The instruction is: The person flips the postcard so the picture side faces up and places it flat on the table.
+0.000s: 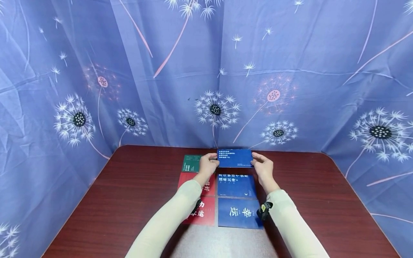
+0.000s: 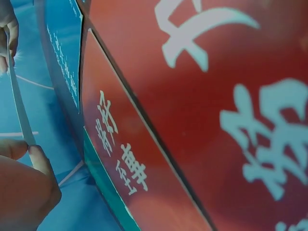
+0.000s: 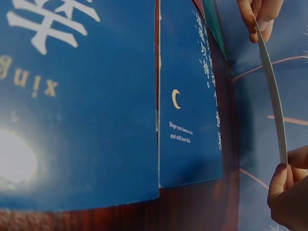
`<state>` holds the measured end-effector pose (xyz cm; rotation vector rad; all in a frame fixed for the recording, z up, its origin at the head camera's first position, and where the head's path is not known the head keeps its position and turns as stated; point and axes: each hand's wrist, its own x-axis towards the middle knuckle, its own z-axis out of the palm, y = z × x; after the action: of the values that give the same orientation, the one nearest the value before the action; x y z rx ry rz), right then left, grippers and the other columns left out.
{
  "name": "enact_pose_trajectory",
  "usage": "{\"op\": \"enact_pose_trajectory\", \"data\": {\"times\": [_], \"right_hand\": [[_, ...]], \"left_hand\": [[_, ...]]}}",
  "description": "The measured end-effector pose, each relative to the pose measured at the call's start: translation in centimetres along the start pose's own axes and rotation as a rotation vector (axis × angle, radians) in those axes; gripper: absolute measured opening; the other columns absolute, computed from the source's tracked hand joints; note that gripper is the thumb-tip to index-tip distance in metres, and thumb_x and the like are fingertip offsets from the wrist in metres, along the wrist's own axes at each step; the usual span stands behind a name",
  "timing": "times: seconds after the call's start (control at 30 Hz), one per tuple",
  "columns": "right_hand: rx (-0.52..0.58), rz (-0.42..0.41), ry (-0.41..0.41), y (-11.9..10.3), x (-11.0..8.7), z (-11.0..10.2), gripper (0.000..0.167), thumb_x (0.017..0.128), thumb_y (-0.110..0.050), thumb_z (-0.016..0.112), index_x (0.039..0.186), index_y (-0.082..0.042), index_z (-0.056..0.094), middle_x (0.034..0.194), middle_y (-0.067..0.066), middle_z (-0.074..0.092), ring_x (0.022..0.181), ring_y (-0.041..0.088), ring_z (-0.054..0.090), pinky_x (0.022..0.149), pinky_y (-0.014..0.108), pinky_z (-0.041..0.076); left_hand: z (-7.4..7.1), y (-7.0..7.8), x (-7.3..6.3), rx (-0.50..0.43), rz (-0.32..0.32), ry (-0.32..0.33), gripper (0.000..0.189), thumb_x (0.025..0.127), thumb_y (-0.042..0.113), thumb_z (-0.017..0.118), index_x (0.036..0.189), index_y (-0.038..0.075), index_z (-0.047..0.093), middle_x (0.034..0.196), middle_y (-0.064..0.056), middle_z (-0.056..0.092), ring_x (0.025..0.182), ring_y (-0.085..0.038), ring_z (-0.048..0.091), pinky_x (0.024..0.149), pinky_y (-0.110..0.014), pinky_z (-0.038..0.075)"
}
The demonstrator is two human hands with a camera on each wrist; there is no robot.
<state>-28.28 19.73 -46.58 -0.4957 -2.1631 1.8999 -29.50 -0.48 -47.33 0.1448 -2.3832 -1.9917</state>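
Both hands hold a blue card (image 1: 235, 158) with white printed lines, raised above the far part of the table. My left hand (image 1: 209, 165) pinches its left edge; my right hand (image 1: 262, 166) pinches the right edge. Seen from the right wrist, the card (image 3: 273, 91) is thin and slightly bowed. Below it lie two blue cards, one with a small moon (image 1: 237, 188) and a nearer one with large white characters (image 1: 240, 213). To their left is a column of a green card (image 1: 191, 165), a red card (image 1: 186, 181) and another red card (image 1: 208, 213), partly hidden by the left arm.
The dark red wooden table (image 1: 135, 186) extends to both sides of the cards. A blue curtain (image 1: 180, 107) with dandelion prints hangs right behind the table's far edge and along the sides. Glare whitens the near middle of the tabletop.
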Motion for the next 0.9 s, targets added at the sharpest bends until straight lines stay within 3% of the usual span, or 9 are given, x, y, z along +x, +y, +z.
{"op": "enact_pose_trajectory", "data": {"times": [0.13,0.4,0.47,0.63,0.7,0.8,0.9], "right_hand": [[-0.003,-0.005,0.016,0.1,0.0,0.2,0.039,0.084,0.010,0.059,0.123,0.007,0.061,0.121,0.026,0.061,0.095,0.016,0.059,0.065,0.007,0.043],[-0.072,0.024,0.017,0.5,0.1,0.1,0.035,0.087,0.007,0.059,0.123,0.007,0.061,0.121,0.027,0.060,0.113,0.029,0.056,0.064,0.008,0.041],[-0.095,0.023,0.024,0.8,0.2,0.2,0.036,0.086,0.007,0.061,0.122,0.006,0.063,0.120,0.025,0.062,0.107,0.024,0.058,0.062,0.008,0.041],[-0.192,0.000,0.027,1.4,0.7,0.2,0.041,0.079,0.008,0.064,0.120,0.003,0.065,0.115,0.024,0.064,0.070,0.003,0.054,0.054,0.012,0.040],[-0.241,-0.006,0.022,1.7,0.9,0.2,0.043,0.077,0.008,0.065,0.120,0.001,0.066,0.114,0.023,0.065,0.062,0.003,0.051,0.051,0.014,0.039],[-0.308,-0.003,0.004,1.9,1.0,0.2,0.045,0.077,0.006,0.065,0.122,0.000,0.065,0.117,0.021,0.064,0.071,0.013,0.056,0.054,0.018,0.042],[-0.354,0.011,-0.029,2.1,1.0,0.2,0.046,0.078,0.005,0.066,0.124,0.000,0.064,0.121,0.021,0.063,0.095,0.029,0.058,0.067,0.027,0.049]], "left_hand": [[0.1,-0.1,0.2,0.036,0.005,0.014,0.034,0.082,-0.008,0.063,0.116,-0.004,0.066,0.105,-0.016,0.066,0.097,-0.026,0.064,0.083,-0.031,0.054],[0.3,-0.4,0.5,0.090,-0.021,-0.039,0.034,0.083,-0.008,0.066,0.116,-0.004,0.066,0.104,-0.015,0.066,0.099,-0.028,0.065,0.083,-0.031,0.054],[0.4,-0.6,0.6,0.119,-0.015,-0.050,0.035,0.082,-0.008,0.067,0.117,-0.004,0.066,0.105,-0.015,0.066,0.098,-0.027,0.066,0.082,-0.030,0.055],[0.6,-0.9,0.7,0.200,0.022,-0.089,0.038,0.081,-0.007,0.069,0.119,-0.006,0.064,0.107,-0.018,0.066,0.095,-0.028,0.067,0.080,-0.032,0.056],[0.6,-0.9,0.7,0.227,0.036,-0.110,0.039,0.081,-0.007,0.068,0.120,-0.007,0.062,0.109,-0.019,0.066,0.095,-0.029,0.067,0.079,-0.033,0.056],[0.6,-1.0,0.7,0.269,0.044,-0.137,0.040,0.083,-0.006,0.067,0.123,-0.006,0.061,0.113,-0.019,0.065,0.097,-0.029,0.065,0.080,-0.034,0.056],[0.7,-1.1,0.8,0.318,0.056,-0.152,0.041,0.084,-0.005,0.066,0.124,-0.006,0.060,0.117,-0.019,0.064,0.100,-0.029,0.064,0.081,-0.035,0.055]]}}
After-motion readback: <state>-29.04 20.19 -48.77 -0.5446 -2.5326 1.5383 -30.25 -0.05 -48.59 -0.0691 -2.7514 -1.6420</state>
